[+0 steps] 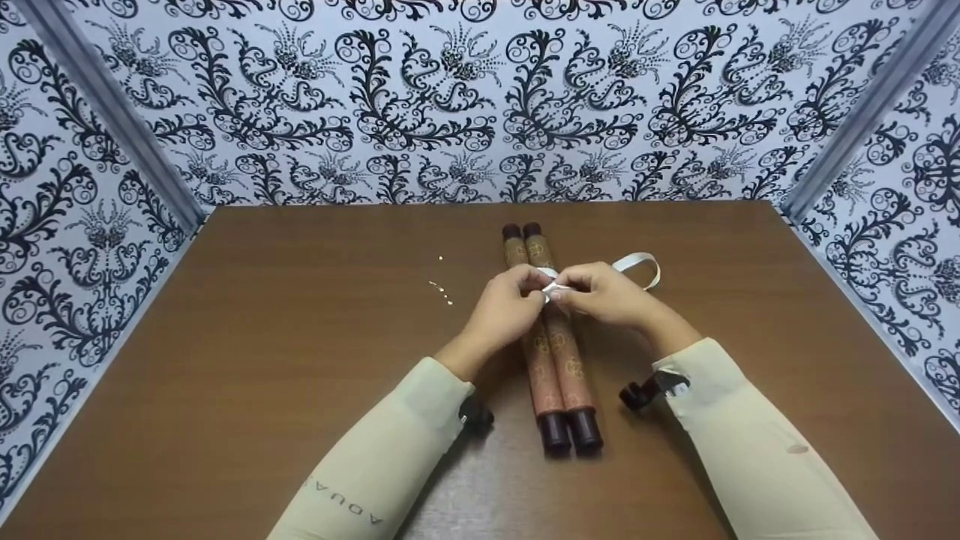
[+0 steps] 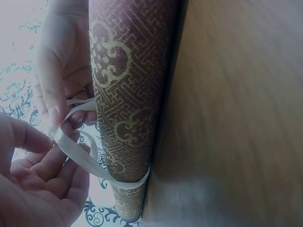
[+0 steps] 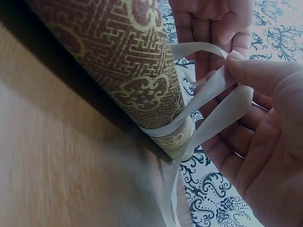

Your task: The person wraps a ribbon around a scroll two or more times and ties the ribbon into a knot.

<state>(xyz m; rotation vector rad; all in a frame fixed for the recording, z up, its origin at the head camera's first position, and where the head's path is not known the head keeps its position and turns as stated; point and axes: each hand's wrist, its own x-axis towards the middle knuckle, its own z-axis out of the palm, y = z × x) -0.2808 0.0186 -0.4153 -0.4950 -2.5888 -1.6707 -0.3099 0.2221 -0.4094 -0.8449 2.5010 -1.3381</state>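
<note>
Two scrolls [image 1: 546,360] lie side by side on the table, wrapped in reddish-gold patterned cloth with dark end knobs. A white ribbon [image 3: 208,97] passes around them toward their far half. Above the scrolls, my left hand [image 1: 510,300] pinches the ribbon between thumb and index finger. From the other side my right hand [image 1: 611,296] pinches it too, the fingertips of both hands almost meeting. In the right wrist view a loop and a loose length of ribbon hang by the right hand; in the head view a loop curls out beyond it.
The brown wooden table [image 1: 300,360] bears several small white bits [image 1: 441,291] left of the scrolls. Walls [image 1: 435,97] with black-and-white scrollwork stand behind and on both sides. A dark wrist camera [image 1: 645,391] sticks out under the right sleeve.
</note>
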